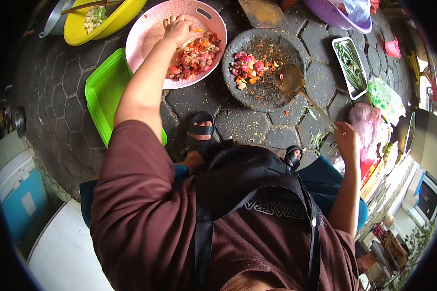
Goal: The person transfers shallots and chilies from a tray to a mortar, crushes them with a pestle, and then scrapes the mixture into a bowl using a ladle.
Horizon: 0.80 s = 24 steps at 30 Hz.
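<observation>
My left hand is over the inside of a round pink plastic basin, its fingers apart and nothing visible in them. Beside it in the basin lies a heap of chopped red shallots and chillies. My right hand is closed round the handle end of a long metal ladle. The ladle's shallow head rests at the right side of a wide stone mortar. A smaller pile of shallots and chopped orange-red pieces sits in the mortar's left part.
A green tray lies left of the basin, with a yellow basin beyond. At the right are a white tray of long green vegetables, a purple basin, plastic bags and a pink scoop. Scraps dot the paving.
</observation>
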Each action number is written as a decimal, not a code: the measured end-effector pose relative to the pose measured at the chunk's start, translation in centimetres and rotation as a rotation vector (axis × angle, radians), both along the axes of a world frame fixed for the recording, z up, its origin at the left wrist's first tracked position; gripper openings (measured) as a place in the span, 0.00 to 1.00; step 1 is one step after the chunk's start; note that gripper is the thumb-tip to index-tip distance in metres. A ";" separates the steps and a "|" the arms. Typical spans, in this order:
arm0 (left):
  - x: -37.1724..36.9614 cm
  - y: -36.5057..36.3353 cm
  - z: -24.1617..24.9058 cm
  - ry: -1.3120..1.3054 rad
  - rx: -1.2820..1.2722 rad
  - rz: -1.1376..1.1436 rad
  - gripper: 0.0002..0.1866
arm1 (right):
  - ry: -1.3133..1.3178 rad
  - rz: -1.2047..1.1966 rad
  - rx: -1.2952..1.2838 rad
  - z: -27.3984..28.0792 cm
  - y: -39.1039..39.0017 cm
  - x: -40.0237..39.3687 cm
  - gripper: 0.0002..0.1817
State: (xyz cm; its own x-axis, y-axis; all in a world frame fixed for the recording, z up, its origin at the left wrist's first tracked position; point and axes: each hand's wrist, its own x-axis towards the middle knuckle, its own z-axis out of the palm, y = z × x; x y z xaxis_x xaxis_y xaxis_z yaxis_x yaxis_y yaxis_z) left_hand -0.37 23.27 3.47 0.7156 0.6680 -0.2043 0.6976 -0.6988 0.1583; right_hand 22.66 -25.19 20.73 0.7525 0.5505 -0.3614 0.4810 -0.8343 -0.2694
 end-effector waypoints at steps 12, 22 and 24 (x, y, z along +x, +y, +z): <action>4.8 -14.0 1.9 0.050 0.149 -0.154 0.09 | -0.171 0.361 -0.224 -2.8 6.6 3.2 0.12; 7.4 -17.2 2.5 -0.013 0.023 -0.222 0.11 | 0.186 0.173 -0.003 -10.5 5.4 0.6 0.15; 7.6 -16.9 2.6 -0.099 0.028 -0.192 0.09 | 0.228 0.129 0.033 -11.6 4.0 0.7 0.15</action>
